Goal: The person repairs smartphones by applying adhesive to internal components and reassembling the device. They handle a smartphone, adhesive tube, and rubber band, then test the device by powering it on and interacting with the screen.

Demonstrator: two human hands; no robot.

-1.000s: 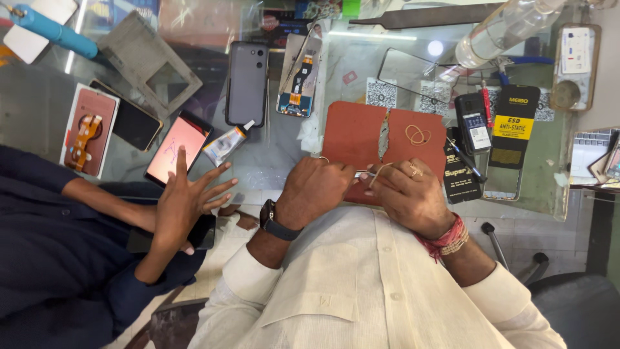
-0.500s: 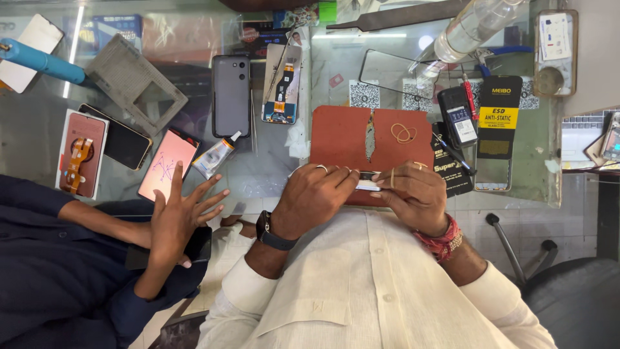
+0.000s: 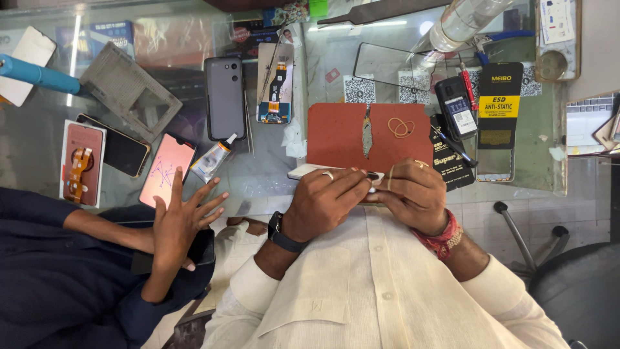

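Both hands meet at the near edge of the glass counter (image 3: 271,174). The left hand (image 3: 323,203) and right hand (image 3: 416,194) pinch a white phone (image 3: 310,170) lying beside the red mat (image 3: 342,132). Another person's hand (image 3: 181,220) spreads nearby, left.

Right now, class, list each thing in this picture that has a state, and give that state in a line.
Left hand: fingers pinching a white phone.
Right hand: closed on the phone's other end.
Grey phone: lying back up.
Orange mat: flat, torn down the middle.
Rubber band: loose on the mat.
Glue tube: capped, lying down.
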